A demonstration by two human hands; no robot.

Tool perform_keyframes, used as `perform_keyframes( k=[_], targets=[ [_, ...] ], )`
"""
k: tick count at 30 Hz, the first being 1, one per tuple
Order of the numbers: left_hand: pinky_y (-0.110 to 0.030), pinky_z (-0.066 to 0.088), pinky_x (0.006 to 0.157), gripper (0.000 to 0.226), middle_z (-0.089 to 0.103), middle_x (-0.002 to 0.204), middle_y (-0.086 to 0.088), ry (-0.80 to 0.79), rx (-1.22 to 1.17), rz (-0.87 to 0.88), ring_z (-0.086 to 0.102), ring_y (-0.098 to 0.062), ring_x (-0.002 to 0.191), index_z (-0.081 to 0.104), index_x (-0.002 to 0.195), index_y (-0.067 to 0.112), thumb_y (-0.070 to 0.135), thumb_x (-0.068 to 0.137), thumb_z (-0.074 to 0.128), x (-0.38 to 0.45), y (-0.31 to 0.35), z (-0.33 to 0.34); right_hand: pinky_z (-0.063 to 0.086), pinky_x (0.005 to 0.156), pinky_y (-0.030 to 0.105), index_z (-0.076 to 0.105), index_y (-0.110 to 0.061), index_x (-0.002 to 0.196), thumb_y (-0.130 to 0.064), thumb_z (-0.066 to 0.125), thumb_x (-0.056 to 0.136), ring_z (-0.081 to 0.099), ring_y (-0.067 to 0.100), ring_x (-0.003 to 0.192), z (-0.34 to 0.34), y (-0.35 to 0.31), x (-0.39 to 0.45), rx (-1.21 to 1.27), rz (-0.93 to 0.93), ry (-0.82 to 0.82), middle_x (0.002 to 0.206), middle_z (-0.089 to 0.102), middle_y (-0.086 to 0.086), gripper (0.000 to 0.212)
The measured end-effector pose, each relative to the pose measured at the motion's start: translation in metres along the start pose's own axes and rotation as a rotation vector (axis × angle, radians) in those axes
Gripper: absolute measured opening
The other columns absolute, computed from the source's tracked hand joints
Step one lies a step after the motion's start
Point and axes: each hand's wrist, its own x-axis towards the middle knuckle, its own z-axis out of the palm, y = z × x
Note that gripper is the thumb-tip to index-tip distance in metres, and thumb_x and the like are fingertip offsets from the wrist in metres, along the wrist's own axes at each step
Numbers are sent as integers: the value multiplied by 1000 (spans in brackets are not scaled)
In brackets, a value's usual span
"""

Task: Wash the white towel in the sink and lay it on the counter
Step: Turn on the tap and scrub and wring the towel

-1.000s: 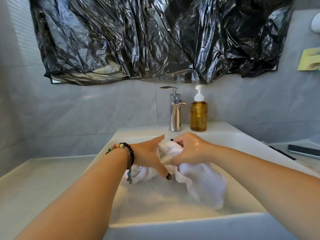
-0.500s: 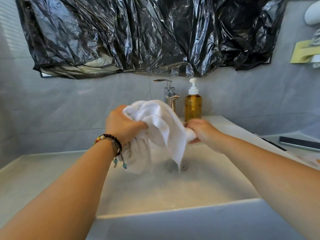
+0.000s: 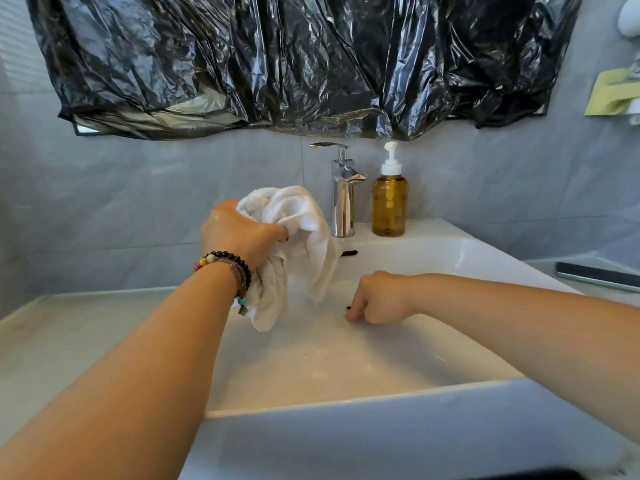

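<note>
1. Above the sink [image 3: 450,247], left of the faucet [image 3: 343,199], the left hand [image 3: 239,233] grips the bunched white towel [image 3: 294,237] (ends dangling).
2. Right hand [image 3: 377,299], fingers curled, holds nothing down in the basin.

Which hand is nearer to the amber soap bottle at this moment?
Right, narrowly. The right hand is down in the sink, in front of the soap bottle; the left hand holds the white towel beyond the faucet.
</note>
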Motion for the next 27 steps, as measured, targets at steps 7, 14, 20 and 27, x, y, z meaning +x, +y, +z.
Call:
perform_keyframes(
  k=[7,14,20,27],
  targets=[
    [-23,41,52,53,62,87,3,-20,14,33,60,-17,79,60,103,19,40,60,82,-1,0,2,56,83,38,75,-11,92,-17,57,90,63,25,87,6,0,4,67,14,303,92,70,7,20],
    [-28,46,62,56,61,96,1,-21,53,71,58,-21,86,57,109,18,39,63,82,-2,4,2,58,78,42,77,-14,83,-11,54,87,64,25,85,-1,18,8,174,54,508,90,71,8,23],
    [-28,45,62,60,61,101,-1,-14,48,91,58,-22,89,58,112,15,40,63,83,-4,6,2,59,78,43,77,-15,83,-12,57,88,64,25,84,0,20,12,173,71,495,90,71,10,20],
    [-28,45,61,58,62,100,-1,-30,64,83,59,-22,88,59,111,16,37,63,82,-6,7,2,58,82,40,75,-16,96,-14,58,89,63,21,89,-2,19,10,210,78,507,99,71,4,19]
  ],
)
